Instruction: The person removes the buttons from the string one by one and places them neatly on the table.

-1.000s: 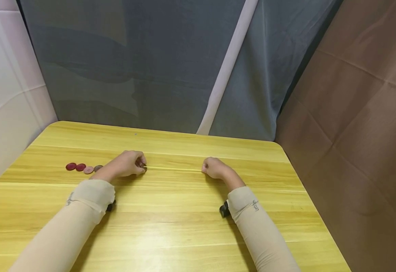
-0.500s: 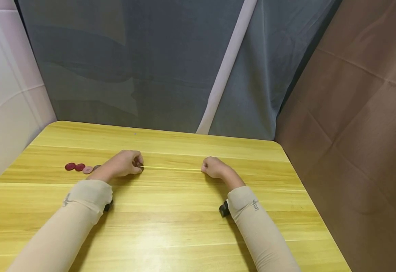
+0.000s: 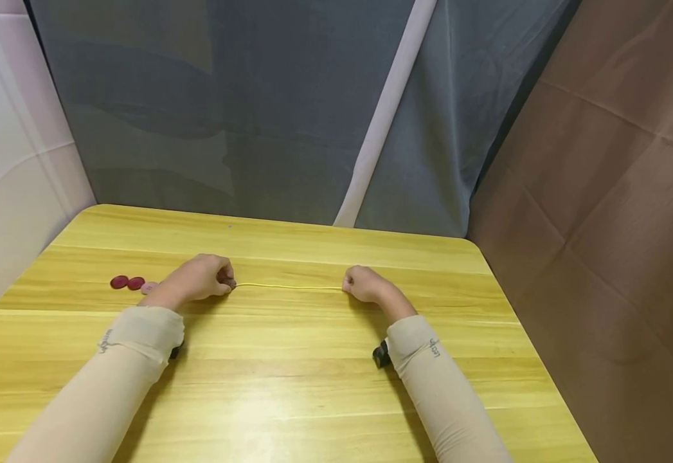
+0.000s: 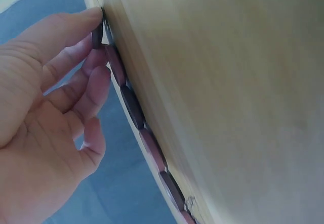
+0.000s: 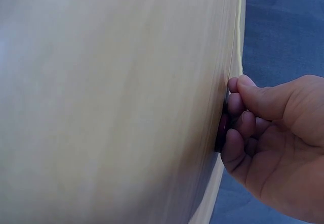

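Note:
Thumb and fingers of my left hand (image 3: 202, 278) pinch a dark button (image 4: 97, 36), held tilted at the tabletop. A thin yellow cord (image 3: 287, 287) runs from beside that button across to my right hand (image 3: 365, 285), which pinches its other end between thumb and forefinger. Under the curled lower fingers of the right hand sits a dark red button (image 5: 221, 132). Left of my left wrist, two dark red buttons (image 3: 119, 281) and a pink button (image 3: 148, 287) lie in a row. In the left wrist view the row of buttons (image 4: 132, 107) continues, several in all, seen edge-on.
The wooden table (image 3: 290, 379) has rounded far corners. A grey curtain (image 3: 290, 116) hangs behind it, a brown cloth (image 3: 608, 244) on the right and a white cloth (image 3: 18, 141) on the left. Small black devices (image 3: 381, 355) sit at both wrists.
My left hand has slid left with the dark button, and its forearm now covers the brownish button in the row. From straight, the cord has turned slightly wavy. My right hand stays in place.

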Demonstrator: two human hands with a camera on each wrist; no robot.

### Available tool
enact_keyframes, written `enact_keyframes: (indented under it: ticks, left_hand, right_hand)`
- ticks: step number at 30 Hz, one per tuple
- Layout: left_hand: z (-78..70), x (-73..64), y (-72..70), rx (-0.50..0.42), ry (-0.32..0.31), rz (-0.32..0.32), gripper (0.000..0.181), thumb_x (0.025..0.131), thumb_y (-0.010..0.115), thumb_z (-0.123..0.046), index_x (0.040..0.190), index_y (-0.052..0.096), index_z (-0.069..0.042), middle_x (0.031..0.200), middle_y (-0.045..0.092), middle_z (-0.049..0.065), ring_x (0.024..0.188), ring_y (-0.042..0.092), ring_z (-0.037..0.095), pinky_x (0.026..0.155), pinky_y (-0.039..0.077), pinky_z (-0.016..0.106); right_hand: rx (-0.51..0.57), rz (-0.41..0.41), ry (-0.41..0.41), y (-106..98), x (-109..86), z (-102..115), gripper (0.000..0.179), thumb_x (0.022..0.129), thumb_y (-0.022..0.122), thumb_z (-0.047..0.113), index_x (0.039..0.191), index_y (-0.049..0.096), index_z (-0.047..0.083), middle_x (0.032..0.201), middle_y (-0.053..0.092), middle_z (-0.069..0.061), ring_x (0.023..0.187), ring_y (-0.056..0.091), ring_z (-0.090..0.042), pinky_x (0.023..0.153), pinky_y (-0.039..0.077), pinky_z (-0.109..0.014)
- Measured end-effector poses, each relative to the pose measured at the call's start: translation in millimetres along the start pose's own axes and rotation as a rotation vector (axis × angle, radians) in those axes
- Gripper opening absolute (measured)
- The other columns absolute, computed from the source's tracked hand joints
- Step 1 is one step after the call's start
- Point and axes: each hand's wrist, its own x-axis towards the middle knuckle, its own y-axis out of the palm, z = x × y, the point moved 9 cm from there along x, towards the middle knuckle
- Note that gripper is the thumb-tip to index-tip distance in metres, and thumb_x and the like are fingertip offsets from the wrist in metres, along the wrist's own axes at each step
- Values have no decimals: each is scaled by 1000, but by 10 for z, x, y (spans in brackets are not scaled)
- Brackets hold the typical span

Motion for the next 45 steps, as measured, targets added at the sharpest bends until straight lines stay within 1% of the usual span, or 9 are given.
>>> enact_keyframes:
  ticks: [6,9,16,24,29,35,39,42,45]
  left_hand:
    - [63,-3,-4,38,-21,-2,7,91,76,-12,91,69,-12,85,64,0,82,55,24,82,41,52]
    - [67,7,3,34,-12,-3,8,91,77,-14,92,69,-13,87,65,0,84,56,25,83,39,55]
    - [68,18,5,37,5,-11,11,88,80,-14,92,70,-14,89,64,0,85,56,25,79,31,51]
    - [53,-34,-48,90,2,-36,17,87,82,-20,95,69,-12,95,58,7,90,52,30,75,32,52]
    - [74,-62,-58,82,-2,-36,19,85,83,-21,97,69,-12,96,57,6,90,50,30,76,30,51]
    - [71,-74,-60,57,-5,-31,27,84,85,-24,102,70,-12,107,61,10,97,51,33,78,28,54]
    - [-23,-54,-54,62,18,-58,32,86,82,-31,109,71,-11,113,62,12,99,52,34,78,25,55]
    - [-173,-22,-12,70,39,-70,32,90,78,-34,112,71,-11,115,62,12,100,52,33,78,23,55]
    - [-382,14,53,64,57,-61,29,93,75,-32,113,70,-11,118,62,11,102,53,33,82,21,57]
  right_hand:
    - [6,4,7,16,12,-21,19,105,56,15,91,64,5,92,60,-6,85,53,-20,81,45,-34]
    - [10,6,9,22,19,-28,19,106,55,15,91,63,6,91,60,-6,85,53,-20,81,45,-34]
    - [20,-1,13,3,7,-25,18,105,56,14,91,63,5,91,60,-6,85,53,-20,81,45,-33]
    - [2,3,4,4,7,-26,18,105,55,14,91,63,5,91,59,-6,86,53,-20,81,45,-34]
    - [-9,6,-3,11,11,-23,19,106,55,14,91,62,5,91,59,-6,85,53,-20,81,45,-34]
    - [9,6,-5,4,-11,-15,20,106,54,13,89,62,5,88,57,-5,82,51,-19,77,43,-32]
    - [22,18,-12,3,-34,1,20,106,53,11,89,62,5,86,57,-5,80,51,-19,73,42,-30]
    - [27,25,-30,1,-50,19,18,104,55,9,89,64,3,84,56,-4,77,49,-17,70,41,-28]
    - [69,36,-32,13,-67,12,15,102,59,9,91,67,3,82,57,-3,74,48,-15,68,40,-26]
